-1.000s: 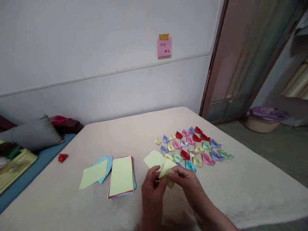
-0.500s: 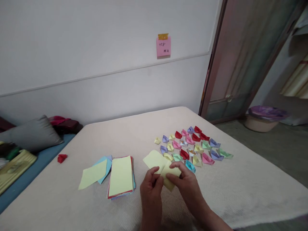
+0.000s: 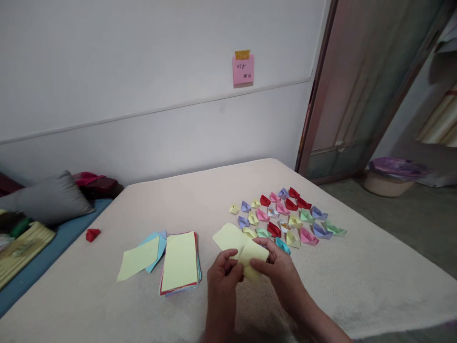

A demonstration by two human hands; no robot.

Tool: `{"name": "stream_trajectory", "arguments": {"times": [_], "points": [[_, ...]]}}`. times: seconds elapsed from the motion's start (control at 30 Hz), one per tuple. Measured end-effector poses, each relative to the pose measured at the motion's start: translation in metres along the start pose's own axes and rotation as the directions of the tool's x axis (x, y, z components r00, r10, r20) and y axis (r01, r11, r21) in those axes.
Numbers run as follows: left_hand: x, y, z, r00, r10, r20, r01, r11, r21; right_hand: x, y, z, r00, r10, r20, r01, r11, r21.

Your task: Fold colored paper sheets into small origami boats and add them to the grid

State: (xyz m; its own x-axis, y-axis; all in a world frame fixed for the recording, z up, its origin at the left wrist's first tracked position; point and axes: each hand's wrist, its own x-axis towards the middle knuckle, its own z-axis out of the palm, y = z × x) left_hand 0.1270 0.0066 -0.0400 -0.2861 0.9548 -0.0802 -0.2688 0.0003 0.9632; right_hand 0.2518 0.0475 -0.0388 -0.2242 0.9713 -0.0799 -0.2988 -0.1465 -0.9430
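Both my hands pinch one pale yellow sheet of paper (image 3: pixel 254 252), partly folded, low at the front of the bed. My left hand (image 3: pixel 224 275) grips its left side between thumb and fingers. On the right side, my right hand (image 3: pixel 276 264) holds it with the thumb in front and fingers behind. Another pale yellow sheet (image 3: pixel 227 237) lies just beyond, partly hidden by the fingers. Past my right hand are several rows of small folded paper boats (image 3: pixel 274 229) in red, pink, yellow, green, purple and blue.
A stack of coloured paper (image 3: pixel 180 262) lies left of my hands, beside loose yellow (image 3: pixel 139 259) and blue sheets (image 3: pixel 157 252). A crumpled red paper piece (image 3: pixel 93 235) sits farther left. A grey pillow (image 3: pixel 46 199) is at the left, a lined basin (image 3: pixel 389 178) on the floor at right.
My right fingers have shifted on the yellow paper, the index finger now behind its upper edge and the thumb slightly to the right. The paper's lower flap has tilted. Everything else stays put.
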Motion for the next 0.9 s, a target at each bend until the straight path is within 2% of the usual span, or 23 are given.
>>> {"name": "stream_trajectory", "arguments": {"times": [0.13,0.4,0.57,0.73,0.9], "points": [[0.0000,0.0004,-0.0003,1.000,-0.011,0.008,0.011,1.000,-0.009,0.0001,-0.0005,0.0003,0.999,0.035,0.020,-0.037,0.994,0.103],[-0.0012,0.0040,0.0019,0.993,-0.088,0.073,0.082,0.993,0.087,0.0032,-0.0032,-0.0051,1.000,0.018,-0.002,-0.018,0.993,0.120],[0.0002,0.0016,-0.0006,0.995,-0.093,0.020,0.092,0.994,0.059,0.0038,-0.0048,-0.0075,0.998,0.009,0.055,-0.009,1.000,-0.005],[0.0004,0.0029,-0.0020,0.999,-0.029,0.025,0.025,0.992,0.127,0.0046,-0.0064,-0.0086,0.997,-0.010,0.077,0.020,0.992,-0.121],[0.0004,-0.0013,-0.0023,0.999,0.040,-0.014,-0.037,0.981,0.189,0.0053,-0.0082,-0.0088,0.996,-0.062,0.057,0.073,0.977,-0.201]]}}
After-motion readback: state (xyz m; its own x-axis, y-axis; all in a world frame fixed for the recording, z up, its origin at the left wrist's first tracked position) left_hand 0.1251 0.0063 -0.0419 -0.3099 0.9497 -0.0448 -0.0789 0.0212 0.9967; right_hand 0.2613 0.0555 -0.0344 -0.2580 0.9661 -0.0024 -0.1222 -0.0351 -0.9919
